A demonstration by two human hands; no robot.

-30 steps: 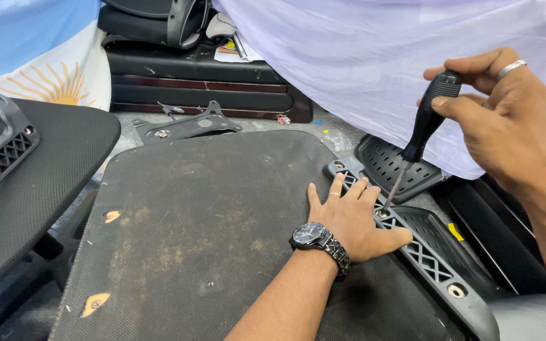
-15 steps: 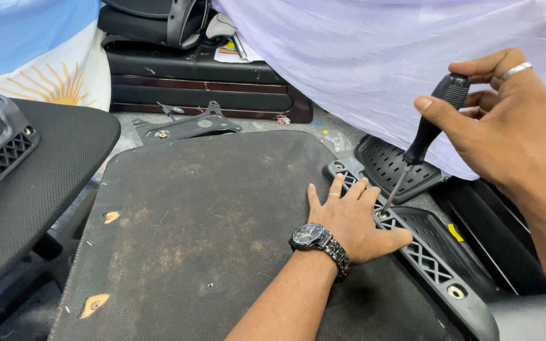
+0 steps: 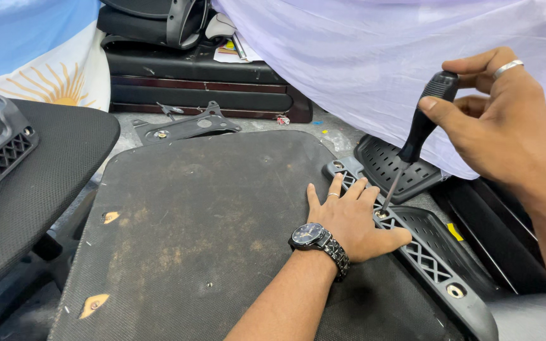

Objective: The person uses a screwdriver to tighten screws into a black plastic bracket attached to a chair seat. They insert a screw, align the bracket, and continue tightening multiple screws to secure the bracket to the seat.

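— Screwdriver (image 3: 423, 129): right hand (image 3: 507, 126) fingers are pinching its grippy black handle, tip sitting at a screw in the plastic bracket (image 3: 424, 252)
— Left hand (image 3: 352, 218), fingers spread, is pressing the stiff seat board (image 3: 210, 233); both are feeling light, rigid

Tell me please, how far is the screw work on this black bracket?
Done: cannot tell, no loose screws show. In hand: the right hand holds the screwdriver with its tip at a hole near the top of the bracket; the left hand lies flat on the seat panel. Left: a washer hole lower down, untouched.
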